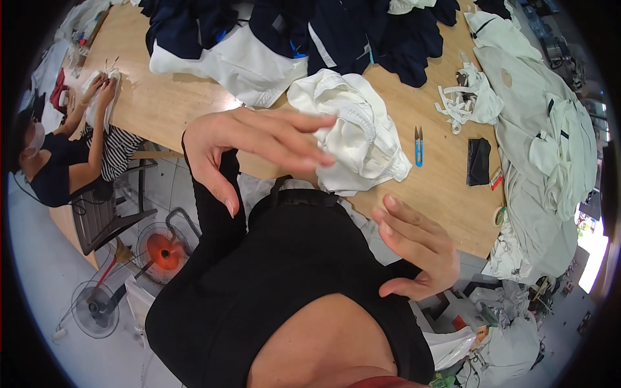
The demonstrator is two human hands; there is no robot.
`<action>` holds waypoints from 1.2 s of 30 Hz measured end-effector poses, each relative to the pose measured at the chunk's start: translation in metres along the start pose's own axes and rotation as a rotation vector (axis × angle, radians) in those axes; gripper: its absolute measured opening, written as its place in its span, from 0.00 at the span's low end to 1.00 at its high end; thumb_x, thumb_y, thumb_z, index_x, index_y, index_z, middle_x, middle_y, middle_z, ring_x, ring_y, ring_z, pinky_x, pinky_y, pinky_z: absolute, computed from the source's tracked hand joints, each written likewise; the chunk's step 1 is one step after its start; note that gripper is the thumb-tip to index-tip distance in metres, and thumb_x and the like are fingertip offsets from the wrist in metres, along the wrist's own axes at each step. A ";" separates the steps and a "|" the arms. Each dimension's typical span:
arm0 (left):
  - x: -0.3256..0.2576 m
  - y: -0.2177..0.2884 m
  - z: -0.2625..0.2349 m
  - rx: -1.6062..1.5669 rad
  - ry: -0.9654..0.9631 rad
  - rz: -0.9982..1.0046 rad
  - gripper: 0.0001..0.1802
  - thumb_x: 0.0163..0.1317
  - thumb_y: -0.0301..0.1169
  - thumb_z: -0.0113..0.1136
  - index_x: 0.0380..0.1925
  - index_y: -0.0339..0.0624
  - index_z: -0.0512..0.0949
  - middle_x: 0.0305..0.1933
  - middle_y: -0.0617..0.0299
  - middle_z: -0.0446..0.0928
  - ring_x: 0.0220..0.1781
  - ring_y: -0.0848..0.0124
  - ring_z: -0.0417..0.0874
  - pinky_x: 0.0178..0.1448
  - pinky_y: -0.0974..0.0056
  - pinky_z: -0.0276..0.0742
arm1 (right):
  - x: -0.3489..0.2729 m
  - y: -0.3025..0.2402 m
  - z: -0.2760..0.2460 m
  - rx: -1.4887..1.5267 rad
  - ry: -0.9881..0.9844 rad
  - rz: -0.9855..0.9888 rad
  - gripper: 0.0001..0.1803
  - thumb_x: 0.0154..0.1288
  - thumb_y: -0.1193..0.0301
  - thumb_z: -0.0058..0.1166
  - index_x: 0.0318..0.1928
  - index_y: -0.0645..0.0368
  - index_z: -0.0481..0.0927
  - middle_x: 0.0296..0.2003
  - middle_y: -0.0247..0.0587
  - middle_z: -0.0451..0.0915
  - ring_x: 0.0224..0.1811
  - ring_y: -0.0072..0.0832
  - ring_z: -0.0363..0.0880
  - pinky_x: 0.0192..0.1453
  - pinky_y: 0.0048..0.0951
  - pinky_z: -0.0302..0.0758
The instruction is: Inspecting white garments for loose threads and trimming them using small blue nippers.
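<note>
Hovering open and empty, both hands, left hand and right hand, flank the white garment; next comes grasping it.

Your wooden worktop runs across the upper half of the frame. At its centre you have a bunched white garment lying on the wood. Just right of it lie blue thread snips, and further right a small black pouch. Above that sits a tangle of white fabric strips. Along the top edge you see a heap of navy garments, with a white fabric piece beneath them. Pale green garments cover the right end of the worktop.
</note>
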State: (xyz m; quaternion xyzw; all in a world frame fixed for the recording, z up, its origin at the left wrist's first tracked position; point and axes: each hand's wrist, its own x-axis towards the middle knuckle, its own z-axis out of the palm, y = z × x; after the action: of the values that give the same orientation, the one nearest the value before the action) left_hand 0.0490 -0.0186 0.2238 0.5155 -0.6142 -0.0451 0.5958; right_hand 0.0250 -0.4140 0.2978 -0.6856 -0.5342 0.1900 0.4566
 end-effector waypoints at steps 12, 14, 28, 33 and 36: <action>-0.046 -0.106 0.086 -0.651 1.249 -0.558 0.22 0.85 0.43 0.56 0.55 0.33 0.87 0.49 0.54 0.91 0.53 0.65 0.90 0.66 0.60 0.82 | 0.009 0.173 0.093 -0.376 0.473 0.731 0.28 0.64 0.70 0.75 0.63 0.67 0.83 0.53 0.55 0.89 0.53 0.49 0.90 0.53 0.44 0.85; -0.026 -0.116 0.105 -0.607 1.114 -1.101 0.28 0.87 0.49 0.51 0.54 0.33 0.86 0.50 0.55 0.89 0.53 0.66 0.90 0.64 0.60 0.83 | 0.008 0.199 0.115 -0.524 0.464 0.920 0.23 0.60 0.73 0.75 0.56 0.65 0.87 0.39 0.47 0.88 0.39 0.43 0.88 0.39 0.42 0.82; 0.036 -0.083 0.111 -0.472 1.272 -0.600 0.27 0.70 0.16 0.69 0.69 0.28 0.76 0.63 0.52 0.86 0.59 0.68 0.90 0.63 0.64 0.87 | 0.028 0.096 0.086 -0.174 0.979 0.342 0.11 0.65 0.83 0.73 0.47 0.62 0.92 0.39 0.44 0.88 0.40 0.31 0.88 0.44 0.28 0.81; 0.045 -0.066 0.113 -0.449 1.198 -0.653 0.32 0.67 0.13 0.69 0.71 0.29 0.74 0.65 0.51 0.85 0.61 0.67 0.90 0.64 0.65 0.86 | 0.051 0.074 0.082 -0.326 1.009 0.240 0.14 0.62 0.84 0.74 0.48 0.62 0.93 0.39 0.42 0.87 0.39 0.32 0.87 0.42 0.28 0.80; 0.047 -0.063 0.116 -0.399 1.170 -0.656 0.31 0.66 0.12 0.69 0.70 0.29 0.75 0.65 0.52 0.86 0.60 0.68 0.90 0.63 0.66 0.86 | 0.059 0.076 0.084 -0.419 1.005 0.213 0.17 0.60 0.85 0.75 0.50 0.61 0.93 0.38 0.40 0.85 0.36 0.32 0.84 0.40 0.30 0.79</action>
State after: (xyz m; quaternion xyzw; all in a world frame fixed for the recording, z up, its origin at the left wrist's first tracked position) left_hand 0.0066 -0.1449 0.1807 0.4948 0.0147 -0.0496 0.8674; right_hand 0.0251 -0.3258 0.2053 -0.8184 -0.2048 -0.2256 0.4873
